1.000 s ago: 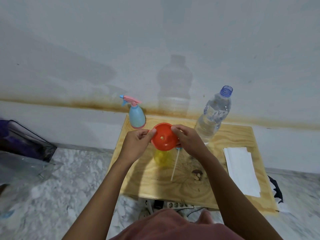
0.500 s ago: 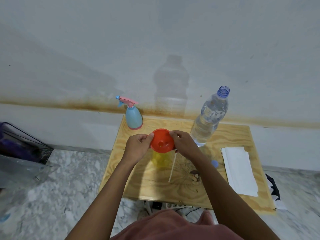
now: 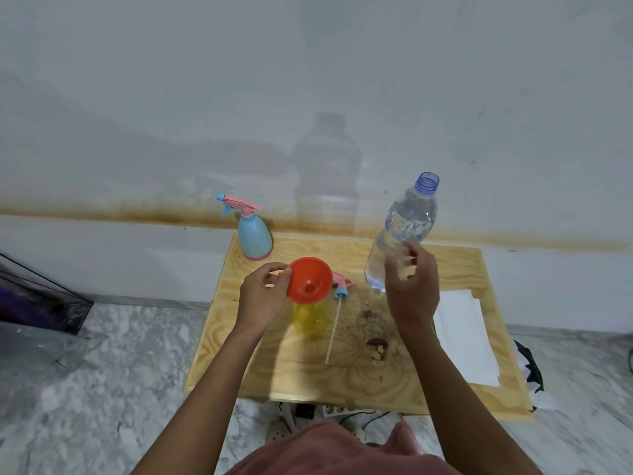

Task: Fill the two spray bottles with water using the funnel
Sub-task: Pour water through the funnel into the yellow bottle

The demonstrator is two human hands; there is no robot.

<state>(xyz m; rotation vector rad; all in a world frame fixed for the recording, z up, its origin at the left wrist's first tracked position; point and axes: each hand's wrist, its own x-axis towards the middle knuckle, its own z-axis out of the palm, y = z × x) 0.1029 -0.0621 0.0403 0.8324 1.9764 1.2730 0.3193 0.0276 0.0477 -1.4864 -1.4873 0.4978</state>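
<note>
So, table (image 3: 445,269): a low wooden top against the wall, and everything for the job stands on it.
Water bottle (image 3: 407,221): clear, cap off, upright at the back right.
Paper (image 3: 462,337): white sheets lying flat near the right edge.
Right hand (image 3: 412,289): raised in front of the lower part of the water bottle, fingers loosely curled and spread, holding nothing. Blur hides whether the fingertips touch the bottle.
Left hand (image 3: 262,298): pinches the funnel's left rim between thumb and fingers.
Blue spray bottle (image 3: 255,240): back left with its sprayer on, well apart from both hands.
Yellow spray bottle (image 3: 310,318): open-necked and upright near the middle, under the funnel.
Funnel (image 3: 310,279): orange, with its spout down in the yellow bottle's neck.
Spray head (image 3: 342,286): lies just right of the funnel, its thin tube running toward the near edge.
Biggest risk: a one-handed squeeze on the soft, uncapped water bottle could slop water over the table and paper.
Lesser risk: pouring faster than the narrow spout drains would overflow the funnel. The light yellow bottle could also tip if the left hand lets go.
Funnel to hands: it touches the left hand. The right hand is apart from it, off to its right by the water bottle.
</note>
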